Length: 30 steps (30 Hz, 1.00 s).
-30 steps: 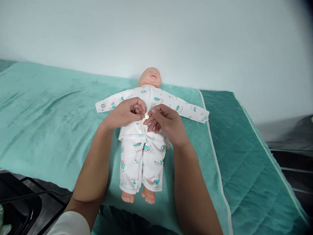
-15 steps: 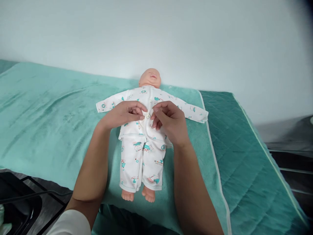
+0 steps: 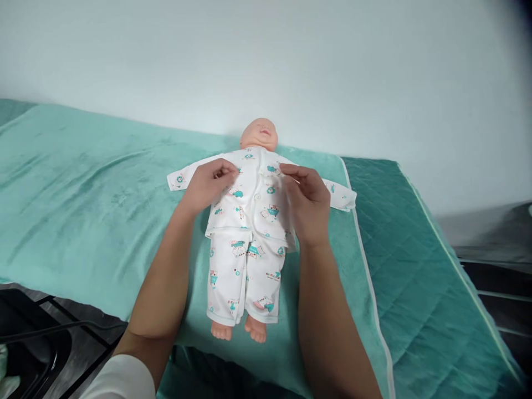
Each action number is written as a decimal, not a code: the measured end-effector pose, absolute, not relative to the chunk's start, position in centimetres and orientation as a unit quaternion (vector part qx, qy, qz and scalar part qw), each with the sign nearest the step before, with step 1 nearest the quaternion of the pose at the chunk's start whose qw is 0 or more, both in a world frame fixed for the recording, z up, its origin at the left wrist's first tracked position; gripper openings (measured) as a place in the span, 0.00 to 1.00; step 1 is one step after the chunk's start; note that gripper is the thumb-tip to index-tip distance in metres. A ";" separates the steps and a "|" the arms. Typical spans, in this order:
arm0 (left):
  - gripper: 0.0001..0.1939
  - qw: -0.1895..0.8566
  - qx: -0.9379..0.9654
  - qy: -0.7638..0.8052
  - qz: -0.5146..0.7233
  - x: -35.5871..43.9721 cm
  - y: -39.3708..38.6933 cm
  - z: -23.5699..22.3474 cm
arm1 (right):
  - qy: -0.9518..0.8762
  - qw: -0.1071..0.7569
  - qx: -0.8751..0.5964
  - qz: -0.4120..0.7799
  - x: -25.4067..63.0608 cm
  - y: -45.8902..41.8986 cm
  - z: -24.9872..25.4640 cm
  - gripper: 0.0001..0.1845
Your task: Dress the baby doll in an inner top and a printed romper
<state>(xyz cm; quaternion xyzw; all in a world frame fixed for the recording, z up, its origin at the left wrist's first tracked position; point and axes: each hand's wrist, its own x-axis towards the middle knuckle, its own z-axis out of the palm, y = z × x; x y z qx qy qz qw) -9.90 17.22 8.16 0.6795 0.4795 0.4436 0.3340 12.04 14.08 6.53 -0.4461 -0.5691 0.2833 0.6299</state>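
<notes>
A baby doll (image 3: 260, 133) lies on its back, dressed in a white printed jacket (image 3: 270, 219) and matching trousers (image 3: 261, 277). The jacket's front edges overlap down the middle, where a small button (image 3: 257, 197) shows. Above the chest on the left, my left hand (image 3: 213, 182) has loosely curled fingers, thumb close to the index finger, with nothing visible in them. My right hand (image 3: 308, 197) hovers over the other side of the chest, its thumb and index finger apart and no cloth seen between them. It hides part of the jacket's sleeve.
A light green blanket (image 3: 103, 221) lies under the doll, over a darker quilted cover (image 3: 407, 249) that extends right. A pale wall (image 3: 266, 61) stands behind the doll's head. At lower left are a black chair-like object (image 3: 37, 343) and a cable (image 3: 62, 330).
Both hands have come away from the button and moved apart, left hand to the left and up, right hand to the right. The button and jacket front are now uncovered.
</notes>
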 end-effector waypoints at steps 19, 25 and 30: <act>0.32 0.012 0.598 0.769 0.227 -18.9 16.3 1.6 | -0.630 0.206 -0.748 0.028 24.7 11.3 -0.8 0.36; 0.32 0.002 0.607 0.767 0.209 -20.4 17.1 2.0 | -0.638 0.253 -0.727 -0.001 24.6 8.4 -1.7 0.32; 0.32 -0.001 0.596 0.772 0.223 -21.2 17.5 2.3 | -0.675 0.420 -0.607 0.001 21.9 6.0 -0.5 0.23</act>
